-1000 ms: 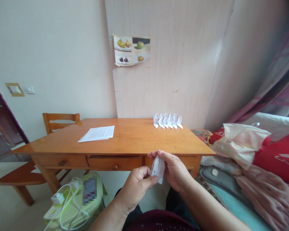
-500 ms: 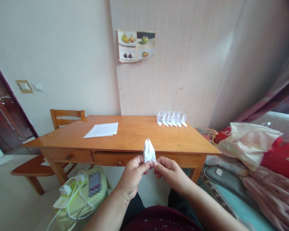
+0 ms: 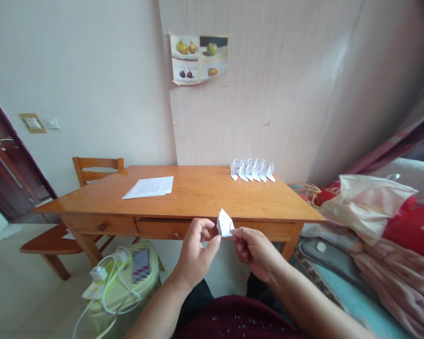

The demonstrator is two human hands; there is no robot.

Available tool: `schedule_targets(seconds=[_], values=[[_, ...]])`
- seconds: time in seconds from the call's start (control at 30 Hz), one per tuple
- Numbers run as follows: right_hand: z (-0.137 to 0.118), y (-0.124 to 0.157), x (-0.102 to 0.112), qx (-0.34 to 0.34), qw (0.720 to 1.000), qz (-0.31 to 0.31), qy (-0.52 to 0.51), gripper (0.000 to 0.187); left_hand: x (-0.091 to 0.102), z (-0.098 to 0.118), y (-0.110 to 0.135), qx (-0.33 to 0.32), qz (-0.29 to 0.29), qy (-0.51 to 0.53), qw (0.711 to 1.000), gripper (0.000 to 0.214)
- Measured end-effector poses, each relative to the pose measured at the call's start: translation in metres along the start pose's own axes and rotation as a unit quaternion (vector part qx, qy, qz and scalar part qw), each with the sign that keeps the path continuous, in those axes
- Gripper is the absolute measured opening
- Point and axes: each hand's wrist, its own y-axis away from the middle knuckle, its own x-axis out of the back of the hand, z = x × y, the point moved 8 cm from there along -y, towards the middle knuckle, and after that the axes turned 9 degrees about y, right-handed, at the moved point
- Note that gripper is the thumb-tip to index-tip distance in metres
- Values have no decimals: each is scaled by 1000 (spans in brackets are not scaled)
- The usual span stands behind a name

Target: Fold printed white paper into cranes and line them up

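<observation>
A small folded paper piece, white with faint print and a pointed top, is held up in front of the table's near edge. My right hand pinches its lower right corner between thumb and fingers. On the other side my left hand has its thumb and fingers parted, close to the paper's left edge; whether a fingertip touches it I cannot tell. Several similar folded paper pieces stand in a row at the back right of the table. A stack of printed sheets lies on the table's left part.
The wooden table has drawers along its front. A wooden chair stands behind its left end. At lower left, a green stool carries cables and a power strip. A pale bag and cloths lie at right.
My left hand has let go of the paper piece and its fingers have spread. The paper has turned and tilted in my right hand. The view has tipped slightly downward.
</observation>
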Motion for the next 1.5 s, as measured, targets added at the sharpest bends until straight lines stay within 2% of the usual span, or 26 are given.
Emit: schedule_targets(seconds=[0.07, 0.13, 0.23, 0.3, 0.37, 0.47, 0.57, 0.63, 0.7, 0.83, 0.93, 1.1, 1.33, 1.5], values=[[5, 0, 0, -32, 999, -1, -22, 28, -6, 15, 2, -86, -43, -74, 993, 29], [7, 1, -4, -51, 998, -15, -33, 28, -13, 24, 3, -142, -82, -125, 979, 29], [3, 5, -9, -36, 999, -33, -11, 31, -15, 27, 0, -157, -95, -155, 971, 18], [-2, 6, -7, -5, 999, -21, 28, 39, -12, 25, -3, -135, -82, -144, 977, 12], [-10, 7, 1, 43, 997, 18, 68, 45, -7, 21, -5, -101, -63, -120, 986, 12], [-30, 12, 10, 160, 973, 76, 150, 39, -2, 12, -5, -36, -45, -77, 995, 16], [-47, 21, 2, 269, 929, 60, 248, 28, -3, 1, -4, 36, -49, -17, 998, 19], [-49, 24, -6, 300, 910, 31, 285, 25, -7, -3, -2, 75, -61, 31, 995, 22], [-46, 23, -8, 302, 907, 19, 294, 22, -10, -4, -1, 96, -69, 62, 991, 24], [-36, 17, -2, 263, 928, 30, 261, 24, -12, -2, 0, 110, -78, 77, 988, 25], [-32, 15, -2, 231, 942, 11, 244, 27, -12, 1, 0, 114, -94, 92, 985, 27], [-29, 16, -6, 188, 955, -24, 228, 31, -10, 2, -1, 111, -102, 65, 986, 29], [-23, 14, -4, 190, 961, -5, 202, 32, -15, 6, 3, 73, -84, -3, 994, 27], [-19, 11, 1, 180, 966, 2, 185, 32, -22, 0, 0, 91, -105, 15, 990, 27]])
